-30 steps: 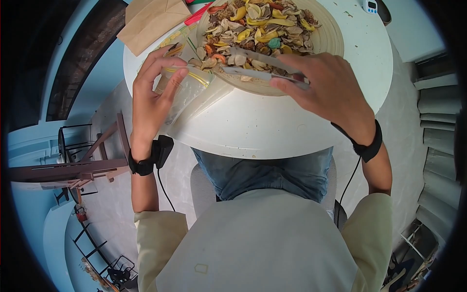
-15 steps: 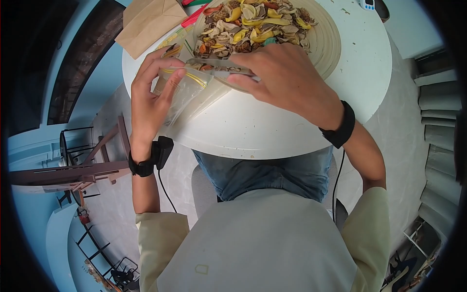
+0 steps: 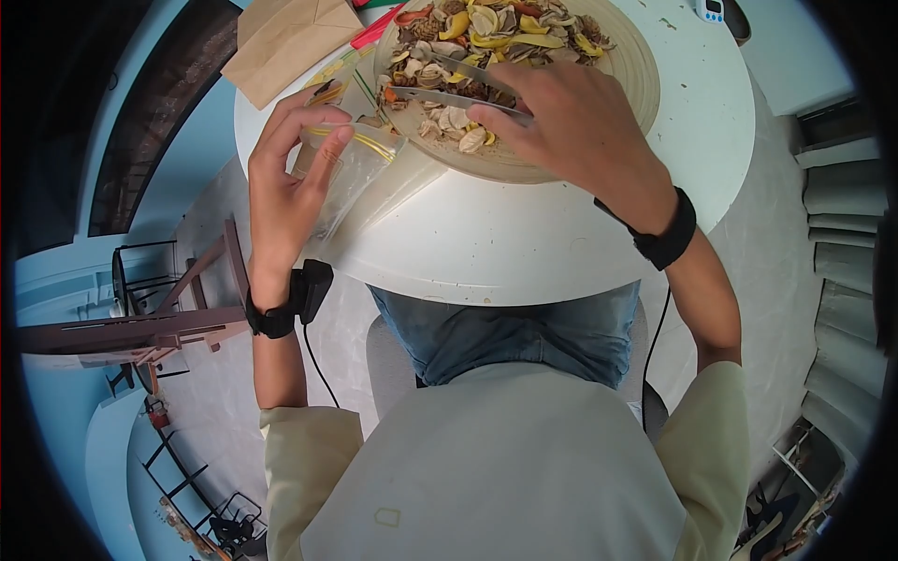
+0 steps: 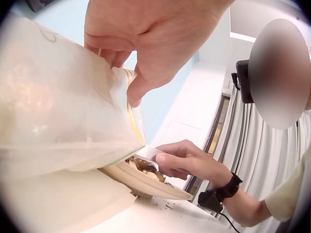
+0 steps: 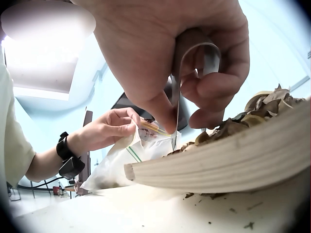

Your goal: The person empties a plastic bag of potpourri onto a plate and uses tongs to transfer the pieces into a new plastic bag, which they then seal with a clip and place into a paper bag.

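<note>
My left hand (image 3: 292, 164) pinches the rim of a clear zip bag (image 3: 360, 173), whose yellow zip strip runs along its mouth. In the left wrist view the bag (image 4: 63, 111) looks cloudy, the thumb on its outside. Metal tongs (image 3: 454, 97) are held by my right hand (image 3: 585, 117), thumb on one arm and fingers on the other. Their tips stand apart over the dried potpourri (image 3: 505, 37), a mix of brown, cream and yellow pieces. It lies on a round ribbed wooden plate (image 3: 641, 79). From the right wrist, the bent end of the tongs (image 5: 194, 41) shows within the palm.
A brown paper bag (image 3: 290, 42) lies at the back left of the round white table (image 3: 486, 243). Beside it is something red (image 3: 374, 31). A small white timer (image 3: 711, 11) stands at the far right. Crumbs (image 5: 233, 210) lie below the plate's edge.
My right hand first swung left, bringing the tongs to the bag's mouth, then drew back over the plate with the tongs' tips spread apart. The left hand and bag have barely moved.
</note>
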Available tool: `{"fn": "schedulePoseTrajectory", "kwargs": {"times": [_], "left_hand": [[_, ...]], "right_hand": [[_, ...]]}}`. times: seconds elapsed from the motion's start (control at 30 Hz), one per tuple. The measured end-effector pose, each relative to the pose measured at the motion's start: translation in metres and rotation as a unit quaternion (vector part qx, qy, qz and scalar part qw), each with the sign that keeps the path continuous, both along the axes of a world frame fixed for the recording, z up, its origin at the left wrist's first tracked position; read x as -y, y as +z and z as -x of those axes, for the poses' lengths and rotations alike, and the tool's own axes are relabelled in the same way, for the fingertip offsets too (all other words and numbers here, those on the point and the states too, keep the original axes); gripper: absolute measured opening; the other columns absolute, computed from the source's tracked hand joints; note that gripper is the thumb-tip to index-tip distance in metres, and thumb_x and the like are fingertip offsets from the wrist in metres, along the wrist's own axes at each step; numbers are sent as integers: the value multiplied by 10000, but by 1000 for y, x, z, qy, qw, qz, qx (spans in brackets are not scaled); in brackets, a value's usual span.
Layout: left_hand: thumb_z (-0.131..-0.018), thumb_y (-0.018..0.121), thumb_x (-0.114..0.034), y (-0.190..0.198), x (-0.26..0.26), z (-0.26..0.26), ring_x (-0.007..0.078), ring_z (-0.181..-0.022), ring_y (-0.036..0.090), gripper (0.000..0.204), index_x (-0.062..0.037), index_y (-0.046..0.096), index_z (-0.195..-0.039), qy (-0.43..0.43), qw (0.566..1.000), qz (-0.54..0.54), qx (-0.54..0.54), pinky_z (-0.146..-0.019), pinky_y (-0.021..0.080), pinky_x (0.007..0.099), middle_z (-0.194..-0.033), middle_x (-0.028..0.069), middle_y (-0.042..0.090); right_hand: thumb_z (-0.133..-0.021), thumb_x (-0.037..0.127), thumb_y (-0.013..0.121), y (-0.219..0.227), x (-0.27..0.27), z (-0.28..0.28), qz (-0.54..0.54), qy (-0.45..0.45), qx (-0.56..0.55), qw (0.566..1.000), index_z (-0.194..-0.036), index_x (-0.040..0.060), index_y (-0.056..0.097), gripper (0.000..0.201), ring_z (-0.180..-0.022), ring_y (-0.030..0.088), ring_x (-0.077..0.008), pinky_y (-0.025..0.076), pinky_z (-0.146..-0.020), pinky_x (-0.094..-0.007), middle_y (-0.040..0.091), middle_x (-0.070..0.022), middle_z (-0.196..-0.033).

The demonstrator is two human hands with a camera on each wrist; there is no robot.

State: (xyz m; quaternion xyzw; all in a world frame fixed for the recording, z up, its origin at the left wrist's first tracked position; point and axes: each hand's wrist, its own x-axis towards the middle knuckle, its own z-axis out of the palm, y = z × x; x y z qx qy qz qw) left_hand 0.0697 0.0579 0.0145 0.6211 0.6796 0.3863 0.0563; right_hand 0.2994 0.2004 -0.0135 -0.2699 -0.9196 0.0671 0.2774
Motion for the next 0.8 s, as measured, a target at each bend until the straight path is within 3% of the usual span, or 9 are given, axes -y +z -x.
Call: {"fn": "schedulePoseTrajectory", "kwargs": {"times": [0.03, 0.33, 0.57, 0.63, 0.67, 0.73, 0.8], "left_hand": [[-856, 709, -107, 1, 0, 0, 243, -1149, 571, 127, -28, 682, -951, 2, 1000, 4, -4, -963, 426, 323, -1059, 108, 647], [-858, 708, -112, 1, 0, -2, 250, -1158, 566, 127, -29, 683, -951, -3, 1000, 1, 3, -966, 424, 333, -1059, 108, 647], [-856, 709, -109, -1, -1, -1, 256, -1155, 568, 131, -28, 682, -956, -2, 1000, 0, 5, -970, 424, 339, -1056, 111, 646], [-860, 707, -111, 0, 0, -1, 244, -1152, 569, 137, -29, 681, -966, 0, 1000, 4, -2, -957, 434, 330, -1077, 110, 640], [-860, 707, -111, -1, 0, -1, 244, -1152, 569, 137, -29, 681, -966, 1, 1000, 4, -2, -957, 434, 330, -1077, 110, 640], [-864, 706, -118, -2, 0, -2, 233, -1173, 561, 145, -33, 680, -977, -4, 999, 9, 45, -943, 443, 312, -1112, 108, 629], [-868, 704, -124, -4, -1, -2, 208, -1124, 571, 145, -38, 680, -982, -3, 999, 6, 36, -905, 450, 293, -1122, 104, 624]], "right_hand": [[-863, 430, 652, 0, 1, 1, 18, -6, 29, 999, -1045, 54, 699, 420, -672, 615, -280, 484, -622, -401, 632, -112, -645], [-868, 423, 651, -2, 3, 3, -2, 40, -12, 999, -1040, 59, 697, 405, -612, 612, -278, 483, -603, -390, 639, -94, -643], [-858, 434, 668, 8, 4, -4, 19, 13, 3, 1000, -1052, 53, 691, 428, -597, 617, -278, 483, -592, -382, 634, -88, -633], [-838, 404, 661, 7, 2, -7, -7, 15, -13, 1000, -858, 31, 668, 374, -601, 635, -303, 498, -575, -401, 640, -136, -655], [-838, 404, 661, 5, 2, -7, -7, 15, -13, 1000, -858, 31, 668, 374, -601, 635, -303, 498, -575, -401, 640, -136, -655], [-857, 421, 669, 0, 3, -7, -30, 39, -6, 999, -1058, 48, 692, 424, -584, 618, -280, 482, -586, -397, 626, -94, -608], [-859, 409, 667, -2, 6, -3, -15, 40, 3, 999, -1045, 44, 695, 411, -584, 620, -282, 482, -586, -397, 629, -97, -608]]}}
